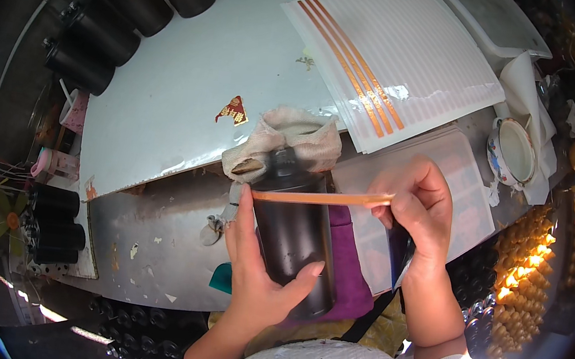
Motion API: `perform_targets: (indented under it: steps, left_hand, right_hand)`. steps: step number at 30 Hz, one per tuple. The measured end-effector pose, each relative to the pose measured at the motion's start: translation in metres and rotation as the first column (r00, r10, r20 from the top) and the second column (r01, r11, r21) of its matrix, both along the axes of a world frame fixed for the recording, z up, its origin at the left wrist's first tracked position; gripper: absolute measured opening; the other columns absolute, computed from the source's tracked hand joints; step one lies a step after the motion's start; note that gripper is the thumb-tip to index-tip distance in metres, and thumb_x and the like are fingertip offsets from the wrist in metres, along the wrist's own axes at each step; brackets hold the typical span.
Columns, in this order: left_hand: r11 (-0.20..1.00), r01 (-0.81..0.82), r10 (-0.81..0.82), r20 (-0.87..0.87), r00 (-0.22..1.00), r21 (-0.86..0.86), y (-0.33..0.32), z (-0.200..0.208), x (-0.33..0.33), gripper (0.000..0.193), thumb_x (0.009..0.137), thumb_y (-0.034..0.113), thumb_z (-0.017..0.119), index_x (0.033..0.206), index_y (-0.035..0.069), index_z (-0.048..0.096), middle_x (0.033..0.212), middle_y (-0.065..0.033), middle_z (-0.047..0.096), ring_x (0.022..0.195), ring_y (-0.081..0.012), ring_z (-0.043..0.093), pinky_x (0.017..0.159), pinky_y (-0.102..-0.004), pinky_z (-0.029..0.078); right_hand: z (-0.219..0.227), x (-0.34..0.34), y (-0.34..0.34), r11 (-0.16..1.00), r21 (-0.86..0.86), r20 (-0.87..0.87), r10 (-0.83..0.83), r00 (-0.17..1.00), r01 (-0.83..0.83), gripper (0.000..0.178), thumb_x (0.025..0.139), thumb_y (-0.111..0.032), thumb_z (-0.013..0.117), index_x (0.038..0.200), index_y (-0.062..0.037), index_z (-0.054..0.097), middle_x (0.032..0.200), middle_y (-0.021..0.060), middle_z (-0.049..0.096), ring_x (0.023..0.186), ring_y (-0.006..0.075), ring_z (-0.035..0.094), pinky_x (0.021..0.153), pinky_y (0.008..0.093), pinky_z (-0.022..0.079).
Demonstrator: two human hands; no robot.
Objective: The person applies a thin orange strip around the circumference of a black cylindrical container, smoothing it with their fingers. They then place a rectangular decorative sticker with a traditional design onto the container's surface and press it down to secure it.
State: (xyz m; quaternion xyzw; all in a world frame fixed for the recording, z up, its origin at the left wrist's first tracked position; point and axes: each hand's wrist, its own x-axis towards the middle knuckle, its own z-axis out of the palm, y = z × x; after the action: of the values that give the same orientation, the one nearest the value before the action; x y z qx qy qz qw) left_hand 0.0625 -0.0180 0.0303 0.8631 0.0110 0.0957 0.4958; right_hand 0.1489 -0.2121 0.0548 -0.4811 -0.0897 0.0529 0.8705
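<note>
A black cylindrical canister (294, 241) with a narrower neck lies before me, tilted, its top against a crumpled beige cloth (274, 138). My left hand (257, 276) holds its lower left side, thumb across the front and fingers along the edge. A shiny copper-coloured strip (321, 199) spans the canister below its shoulder. Its left end meets my left index fingertip. Between thumb and fingers, my right hand (416, 210) pinches the strip's other end, off the canister's right side. Under that hand shows a dark blue object (399, 254), partly hidden; I cannot tell its kind.
On the table (175, 101), a white backing sheet (418, 48) bears several copper strips. Several black canisters (101, 34) line the far left. A purple cloth (348, 273) lies beside the held canister. An enamel mug (513, 153) stands at right, near stacked golden items (524, 266).
</note>
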Motion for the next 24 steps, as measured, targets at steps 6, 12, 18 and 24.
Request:
perform_targets:
  steps: [6,12,18,24]
  left_hand:
    - [0.990,0.007,-0.006,-0.006,1.000,0.143,-0.003,0.011,0.001,0.113,0.072,0.026,0.083,0.159,-0.005,0.017,0.132,-0.0194,0.045,0.119,-0.0330,0.044,0.108,-0.0428,0.034]
    - [0.955,0.070,-0.067,-0.018,0.998,0.289,-0.003,0.020,-0.003,0.103,0.077,0.022,0.079,0.157,-0.008,0.022,0.124,-0.0221,0.051,0.130,-0.0450,0.041,0.115,-0.0585,0.021]
    - [0.706,0.115,-0.167,0.006,0.986,0.699,-0.025,0.044,0.004,0.077,0.085,0.019,0.065,0.155,0.000,0.039,0.104,-0.0211,0.058,0.145,-0.0556,0.026,0.110,-0.0774,-0.004]
    - [0.636,0.058,-0.110,0.015,0.994,0.770,-0.041,0.040,0.007,0.069,0.089,0.015,0.059,0.154,0.004,0.041,0.149,-0.0260,0.043,0.150,-0.0591,0.005,0.108,-0.0752,-0.015]
  right_hand:
    - [-0.018,0.008,-0.003,0.997,-0.040,-0.140,-0.073,0.987,0.068,0.009,0.093,-0.010,0.065,0.089,-0.0062,0.057,0.090,0.0095,0.071,0.070,0.0069,0.056,0.057,0.0206,0.039]
    - [-0.029,0.011,-0.002,0.998,0.020,-0.194,-0.054,0.979,0.059,0.009,0.093,-0.010,0.065,0.091,-0.0068,0.057,0.092,0.0094,0.071,0.073,0.0073,0.058,0.057,0.0211,0.039]
    - [-0.033,0.012,0.001,0.998,0.053,-0.219,-0.019,0.976,0.032,0.010,0.096,-0.012,0.064,0.092,-0.0072,0.056,0.092,0.0092,0.071,0.074,0.0081,0.059,0.057,0.0210,0.039]
    - [-0.039,0.011,0.008,0.986,0.164,-0.322,0.095,0.942,-0.044,0.015,0.100,-0.020,0.063,0.098,-0.0091,0.053,0.101,0.0117,0.073,0.077,0.0080,0.061,0.058,0.0198,0.038]
